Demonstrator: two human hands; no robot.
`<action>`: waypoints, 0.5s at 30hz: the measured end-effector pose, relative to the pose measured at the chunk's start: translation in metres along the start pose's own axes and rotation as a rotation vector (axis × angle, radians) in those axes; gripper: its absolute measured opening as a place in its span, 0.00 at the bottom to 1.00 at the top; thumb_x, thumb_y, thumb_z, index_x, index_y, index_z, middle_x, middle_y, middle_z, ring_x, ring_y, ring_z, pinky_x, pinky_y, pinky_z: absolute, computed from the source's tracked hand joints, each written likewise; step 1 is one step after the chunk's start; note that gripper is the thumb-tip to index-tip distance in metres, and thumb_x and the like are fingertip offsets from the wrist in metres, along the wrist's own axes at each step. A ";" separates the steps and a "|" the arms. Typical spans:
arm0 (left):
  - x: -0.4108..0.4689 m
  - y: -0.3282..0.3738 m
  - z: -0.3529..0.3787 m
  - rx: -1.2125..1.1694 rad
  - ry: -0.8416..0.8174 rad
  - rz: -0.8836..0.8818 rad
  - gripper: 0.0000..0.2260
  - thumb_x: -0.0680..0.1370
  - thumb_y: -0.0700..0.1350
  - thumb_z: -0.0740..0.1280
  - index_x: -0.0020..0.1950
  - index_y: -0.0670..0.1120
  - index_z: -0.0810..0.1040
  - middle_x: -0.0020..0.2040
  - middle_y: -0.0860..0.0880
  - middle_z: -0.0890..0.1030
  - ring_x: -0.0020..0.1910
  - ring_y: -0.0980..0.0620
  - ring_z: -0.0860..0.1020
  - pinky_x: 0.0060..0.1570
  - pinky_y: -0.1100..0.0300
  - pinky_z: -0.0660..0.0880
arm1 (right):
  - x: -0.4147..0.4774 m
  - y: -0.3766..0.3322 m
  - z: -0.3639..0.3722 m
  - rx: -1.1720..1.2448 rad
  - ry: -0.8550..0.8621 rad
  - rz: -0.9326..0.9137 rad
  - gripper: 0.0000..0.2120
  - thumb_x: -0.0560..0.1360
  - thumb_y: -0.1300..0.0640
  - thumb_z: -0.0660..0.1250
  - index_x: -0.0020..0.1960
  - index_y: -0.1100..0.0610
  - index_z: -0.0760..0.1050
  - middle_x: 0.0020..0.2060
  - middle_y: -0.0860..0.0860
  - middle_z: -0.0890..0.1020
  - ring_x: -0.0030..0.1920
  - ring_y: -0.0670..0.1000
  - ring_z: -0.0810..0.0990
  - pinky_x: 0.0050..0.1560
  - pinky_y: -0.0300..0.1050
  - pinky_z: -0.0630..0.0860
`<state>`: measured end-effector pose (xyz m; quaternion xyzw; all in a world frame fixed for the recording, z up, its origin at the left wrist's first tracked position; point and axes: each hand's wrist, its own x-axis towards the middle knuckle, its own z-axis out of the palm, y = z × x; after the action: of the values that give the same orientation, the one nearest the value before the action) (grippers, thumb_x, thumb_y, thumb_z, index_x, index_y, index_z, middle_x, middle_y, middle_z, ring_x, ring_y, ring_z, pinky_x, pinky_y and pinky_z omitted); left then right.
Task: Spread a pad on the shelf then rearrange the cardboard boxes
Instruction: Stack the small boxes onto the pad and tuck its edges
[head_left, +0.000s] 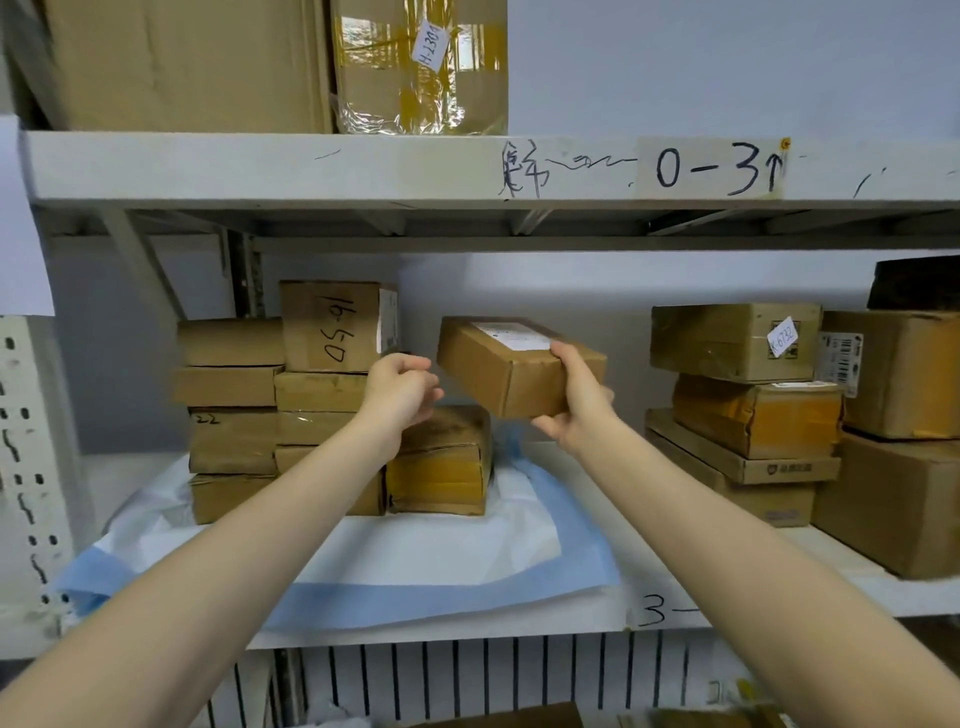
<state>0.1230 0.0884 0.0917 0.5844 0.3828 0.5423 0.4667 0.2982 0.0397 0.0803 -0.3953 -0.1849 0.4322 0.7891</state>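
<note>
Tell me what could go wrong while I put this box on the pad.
1. The right grip holds the tilted box by one end in mid-air; whether the left grip touches it is unclear, so it might slip.
2. The pad lies rumpled and overhangs the shelf edge; sliding a box could bunch it.
3. The uneven stacks stand close by; a nudge might topple them.
</note>
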 end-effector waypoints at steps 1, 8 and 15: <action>-0.001 0.000 0.000 0.069 0.029 0.054 0.11 0.79 0.35 0.62 0.59 0.44 0.75 0.55 0.43 0.78 0.50 0.47 0.80 0.51 0.55 0.79 | 0.000 0.006 0.004 0.040 0.023 0.026 0.36 0.65 0.50 0.79 0.62 0.50 0.59 0.59 0.58 0.75 0.55 0.60 0.79 0.49 0.64 0.80; 0.000 -0.004 -0.020 0.487 0.173 0.478 0.12 0.76 0.34 0.64 0.56 0.44 0.75 0.50 0.49 0.75 0.48 0.51 0.75 0.47 0.63 0.73 | 0.000 0.044 0.033 -0.276 -0.043 0.074 0.40 0.65 0.45 0.78 0.67 0.57 0.62 0.60 0.55 0.73 0.59 0.57 0.75 0.54 0.54 0.79; -0.004 -0.012 -0.020 0.840 0.044 0.656 0.06 0.76 0.38 0.65 0.48 0.48 0.78 0.49 0.52 0.75 0.47 0.55 0.74 0.41 0.71 0.67 | 0.002 0.042 0.033 -0.898 -0.054 -0.210 0.31 0.71 0.38 0.70 0.61 0.59 0.68 0.56 0.55 0.76 0.55 0.55 0.75 0.55 0.50 0.75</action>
<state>0.1038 0.0903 0.0789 0.7985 0.3738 0.4718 -0.0099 0.2559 0.0694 0.0679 -0.6658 -0.4133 0.2373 0.5741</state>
